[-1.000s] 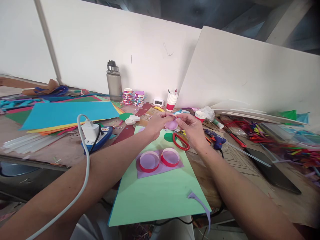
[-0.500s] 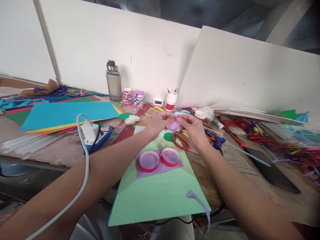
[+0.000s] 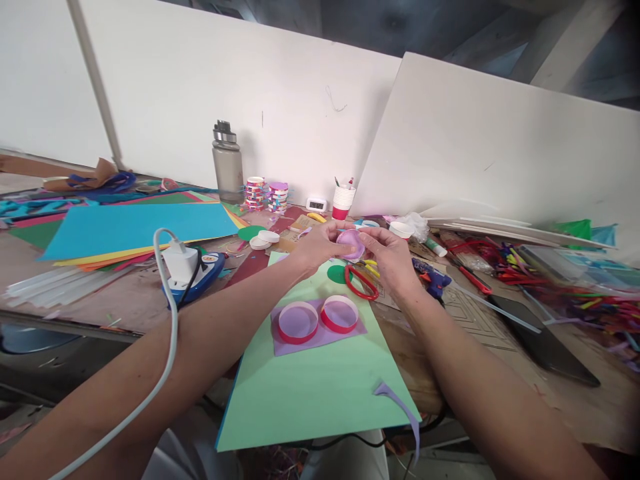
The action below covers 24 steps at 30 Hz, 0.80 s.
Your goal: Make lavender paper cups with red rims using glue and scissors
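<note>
A small round purple paper piece (image 3: 351, 246) is pinched between my two hands, above the far end of the pale green sheets. My left hand (image 3: 323, 247) grips its left edge. Fingers of my right hand (image 3: 387, 252) close on its right side. Below, two paper rings with red outer walls, the left ring (image 3: 299, 333) and the right ring (image 3: 340, 323), stand on a purple paper sheet (image 3: 285, 348). Under that lies the pale green paper (image 3: 320, 400). Red-handled scissors (image 3: 367, 293) and a green paper disc (image 3: 337, 273) lie just below my hands.
A purple offcut (image 3: 400, 400) hangs over the near edge. Left are a blue power strip (image 3: 213, 270) with a white cable and a stack of coloured paper (image 3: 140, 223). A bottle (image 3: 227, 167) and paper cups (image 3: 343, 200) stand behind. A glue gun (image 3: 435, 280) lies right.
The purple piece has been tipped and turned a little between my fingers, so its round face shows more. Both hands have shifted slightly; the rings stay put.
</note>
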Available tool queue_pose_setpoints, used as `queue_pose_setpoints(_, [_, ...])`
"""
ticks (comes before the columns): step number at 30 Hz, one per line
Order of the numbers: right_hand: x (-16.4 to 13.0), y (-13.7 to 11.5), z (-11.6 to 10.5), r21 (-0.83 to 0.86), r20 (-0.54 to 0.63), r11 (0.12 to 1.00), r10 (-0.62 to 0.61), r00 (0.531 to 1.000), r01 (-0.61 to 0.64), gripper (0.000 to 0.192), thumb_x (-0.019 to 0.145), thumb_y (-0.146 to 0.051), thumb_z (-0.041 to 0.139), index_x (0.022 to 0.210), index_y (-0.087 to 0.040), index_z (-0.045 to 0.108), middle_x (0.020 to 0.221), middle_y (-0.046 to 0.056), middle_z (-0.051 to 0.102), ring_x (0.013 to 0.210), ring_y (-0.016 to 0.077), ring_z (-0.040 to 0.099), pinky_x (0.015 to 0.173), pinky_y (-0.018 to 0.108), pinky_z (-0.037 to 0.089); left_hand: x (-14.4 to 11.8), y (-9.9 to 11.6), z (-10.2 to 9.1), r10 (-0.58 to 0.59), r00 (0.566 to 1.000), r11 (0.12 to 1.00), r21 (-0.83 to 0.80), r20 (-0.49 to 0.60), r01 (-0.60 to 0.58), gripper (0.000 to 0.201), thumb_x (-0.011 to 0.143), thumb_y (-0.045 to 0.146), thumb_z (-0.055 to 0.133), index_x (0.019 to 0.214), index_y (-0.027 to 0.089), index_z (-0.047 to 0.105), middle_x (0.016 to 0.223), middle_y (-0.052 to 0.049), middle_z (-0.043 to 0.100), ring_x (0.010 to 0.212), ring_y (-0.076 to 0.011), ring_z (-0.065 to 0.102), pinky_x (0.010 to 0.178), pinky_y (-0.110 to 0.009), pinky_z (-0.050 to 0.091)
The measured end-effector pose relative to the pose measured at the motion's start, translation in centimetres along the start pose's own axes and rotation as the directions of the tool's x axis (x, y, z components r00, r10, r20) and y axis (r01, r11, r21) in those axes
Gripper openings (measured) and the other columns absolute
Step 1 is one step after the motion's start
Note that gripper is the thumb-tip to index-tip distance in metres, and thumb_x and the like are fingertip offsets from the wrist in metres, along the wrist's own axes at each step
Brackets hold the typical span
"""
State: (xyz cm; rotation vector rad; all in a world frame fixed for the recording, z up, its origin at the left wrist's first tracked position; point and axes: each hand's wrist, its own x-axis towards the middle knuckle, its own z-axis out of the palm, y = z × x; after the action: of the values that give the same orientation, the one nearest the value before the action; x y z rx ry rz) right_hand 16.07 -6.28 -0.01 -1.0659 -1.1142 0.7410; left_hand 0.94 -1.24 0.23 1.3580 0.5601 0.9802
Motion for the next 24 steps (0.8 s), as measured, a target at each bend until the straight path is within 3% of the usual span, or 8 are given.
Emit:
queue_pose_setpoints(3, [0.1,0.0,0.0,0.001,-0.033,1.0,-0.004,0.999,0.004,0.036,0.06,-0.046,0.084,0.082,-0.019,0.076,0.075,0.0,0.07,0.058,0.0103,0.049,0.058,0.029,0.043,-0.1,0.3,0.1,0.028,0.999,1.0,0.008,-0.022,-0.028,0.057,0.058,0.01,0.088,0.111,0.014,0.069,0.102,-0.007,0.074,0.088,-0.0162,0.066,0.075,-0.028,0.05])
queue_pose_setpoints(6, [0.4,0.1,-0.1,0.002,-0.082,1.0,0.003,0.997,-0.002,0.039,0.058,-0.046,0.084,0.085,-0.018,0.076,0.08,0.002,0.072,0.06,0.0112,0.05,0.058,0.029,0.044,0.0,0.2,-0.2,0.118,0.984,0.993,-0.005,-0.137,-0.12,0.042,0.064,0.017,0.085,0.104,0.016,0.072,0.112,-0.007,0.073,0.096,-0.0166,0.065,0.08,-0.028,0.05])
queue_pose_setpoints(9, [0.6,0.3,-0.2,0.004,-0.112,1.0,0.013,0.994,-0.012,0.041,0.056,-0.047,0.085,0.084,-0.019,0.075,0.08,0.002,0.072,0.061,0.0117,0.05,0.057,0.029,0.043,0.3,0.2,-0.7,0.179,0.941,0.982,-0.004,-0.286,-0.188,0.02,0.072,0.023,0.078,0.09,0.016,0.072,0.096,-0.005,0.073,0.088,-0.0157,0.065,0.075,-0.027,0.047])
queue_pose_setpoints(12, [0.6,0.3,-0.2,0.008,-0.114,1.0,0.018,0.993,-0.017,0.041,0.055,-0.048,0.085,0.083,-0.019,0.075,0.078,0.002,0.072,0.061,0.0119,0.05,0.056,0.029,0.042,0.5,0.4,-1.0,0.192,0.912,0.976,-0.026,-0.363,-0.216,0.007,0.077,0.023,0.068,0.079,0.016,0.069,0.079,-0.003,0.069,0.076,-0.0142,0.062,0.068,-0.025,0.045])
queue_pose_setpoints(20, [0.8,0.2,-0.3,0.042,-0.131,0.998,0.055,0.99,-0.05,0.046,0.049,-0.05,0.087,0.081,-0.019,0.075,0.077,0.001,0.07,0.057,0.0099,0.046,0.054,0.029,0.039,0.7,1.4,-1.9,0.145,0.907,0.941,-0.229,-0.395,-0.25,0.016,0.085,0.029,0.069,0.091,0.015,0.069,0.072,-0.003,0.068,0.068,-0.0127,0.061,0.065,-0.025,0.047])
queue_pose_setpoints(24, [0.9,0.3,-0.4,0.038,-0.135,0.998,0.052,0.989,-0.047,0.046,0.049,-0.05,0.087,0.08,-0.019,0.075,0.076,0.0,0.069,0.057,0.01,0.046,0.055,0.029,0.039,1.1,1.3,-2.4,0.119,0.919,0.949,-0.229,-0.376,-0.216,0.02,0.092,0.027,0.06,0.075,0.017,0.059,0.062,0.0,0.06,0.057,-0.01,0.054,0.059,-0.023,0.043])
